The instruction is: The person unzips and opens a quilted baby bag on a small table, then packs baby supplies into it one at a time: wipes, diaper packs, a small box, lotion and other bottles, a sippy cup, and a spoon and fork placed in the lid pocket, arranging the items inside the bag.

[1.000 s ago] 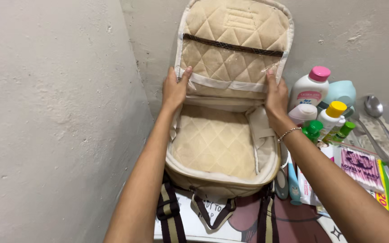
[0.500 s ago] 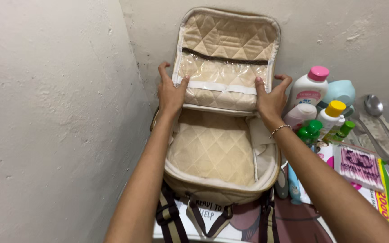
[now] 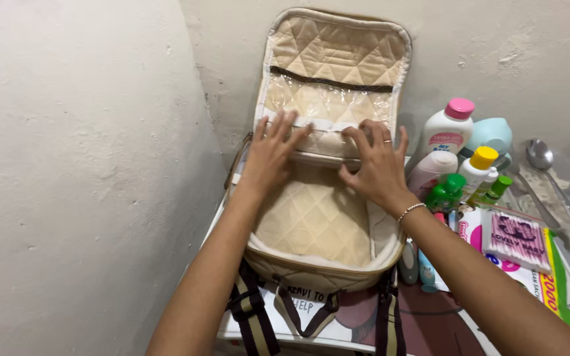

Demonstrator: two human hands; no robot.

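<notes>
Both hands moved inward, left hand (image 3: 273, 149) and right hand (image 3: 375, 160) spread flat on bag (image 3: 318, 217) clear pocket (image 3: 328, 105)

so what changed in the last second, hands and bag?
Both hands slid inward from the lid's side edges: left hand and right hand now press flat on the white strip of the clear pocket. The quilted bag stays open, lid against the wall; the bottles are unmoved.
</notes>
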